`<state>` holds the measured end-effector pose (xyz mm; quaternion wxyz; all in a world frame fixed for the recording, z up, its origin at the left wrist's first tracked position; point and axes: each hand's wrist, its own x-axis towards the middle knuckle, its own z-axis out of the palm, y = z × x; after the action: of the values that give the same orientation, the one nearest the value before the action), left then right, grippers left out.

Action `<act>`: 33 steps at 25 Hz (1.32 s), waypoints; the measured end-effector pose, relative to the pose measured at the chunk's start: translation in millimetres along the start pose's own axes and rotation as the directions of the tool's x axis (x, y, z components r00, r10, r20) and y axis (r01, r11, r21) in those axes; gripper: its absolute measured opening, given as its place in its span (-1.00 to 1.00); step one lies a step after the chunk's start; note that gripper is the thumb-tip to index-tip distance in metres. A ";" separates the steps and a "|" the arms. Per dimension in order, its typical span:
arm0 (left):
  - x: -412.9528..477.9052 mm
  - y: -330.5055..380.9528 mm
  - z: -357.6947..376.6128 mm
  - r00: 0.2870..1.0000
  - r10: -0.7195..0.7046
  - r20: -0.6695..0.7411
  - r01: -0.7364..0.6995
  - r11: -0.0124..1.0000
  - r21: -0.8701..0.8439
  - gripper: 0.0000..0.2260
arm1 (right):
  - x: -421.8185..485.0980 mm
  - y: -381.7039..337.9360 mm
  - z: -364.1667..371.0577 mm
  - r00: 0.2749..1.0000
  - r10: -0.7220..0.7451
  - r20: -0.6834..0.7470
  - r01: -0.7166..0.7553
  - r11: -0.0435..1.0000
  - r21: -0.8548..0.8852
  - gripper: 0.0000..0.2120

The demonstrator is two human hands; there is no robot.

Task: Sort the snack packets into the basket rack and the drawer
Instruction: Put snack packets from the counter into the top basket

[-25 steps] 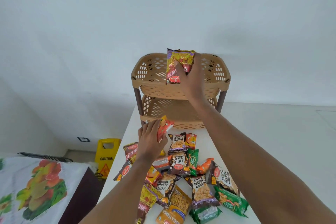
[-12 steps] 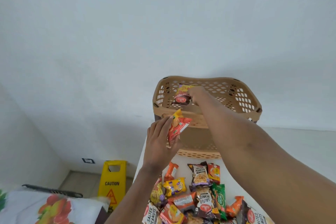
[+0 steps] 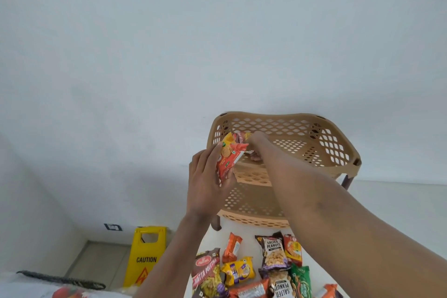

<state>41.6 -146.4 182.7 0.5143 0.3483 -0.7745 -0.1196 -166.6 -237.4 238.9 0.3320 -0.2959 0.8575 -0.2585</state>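
Observation:
A tan two-tier basket rack [image 3: 338, 152] stands at the back of the white table [image 3: 246, 234]. My right hand [image 3: 256, 146] reaches into the left side of the top basket, fingers still on a dark red and yellow packet [image 3: 242, 136] that is mostly hidden behind the other packet. My left hand [image 3: 208, 181] is raised just in front of the rack's left corner, gripping an orange-red biscuit packet [image 3: 228, 158]. Several loose snack packets [image 3: 273, 253] lie on the table below.
A yellow caution sign [image 3: 146, 256] stands on the floor left of the table. A wall socket [image 3: 112, 226] is low on the wall. A fruit-print cloth [image 3: 65, 293] shows at the bottom left. The lower basket [image 3: 251, 203] is partly behind my arms.
My right hand has lowered the dark packet from above the rack down into the top basket. My left hand has risen with the orange-red packet up to the rack's rim. The view tilted up.

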 end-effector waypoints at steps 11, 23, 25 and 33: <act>72.1 40.3 44.9 0.967 -0.255 -0.028 0.248 0.956 -0.154 -0.35 | -11.6 28.8 -62.5 0.677 -0.594 0.434 0.102 0.661 0.744 -0.31; 56.8 57.9 94.1 0.957 -0.277 0.087 0.252 0.941 0.225 -0.41 | 6.8 49.1 -85.9 0.895 -0.423 0.143 0.269 0.765 0.586 -0.44; 55.0 53.5 95.8 0.955 -0.262 0.142 0.206 0.925 0.319 -0.50 | 18.9 49.5 -86.1 0.957 -0.290 0.006 0.251 0.837 0.487 -0.49; 57.1 50.4 101.1 0.937 -0.270 0.220 0.121 0.844 0.523 -0.59 | 47.8 36.5 -58.9 0.989 -0.066 -0.134 0.084 0.987 0.134 -0.59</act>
<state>-81.4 -165.0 206.1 0.2740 0.5268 -0.8045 -0.0156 -250.3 -230.2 233.7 0.2857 -0.2867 0.8453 -0.3487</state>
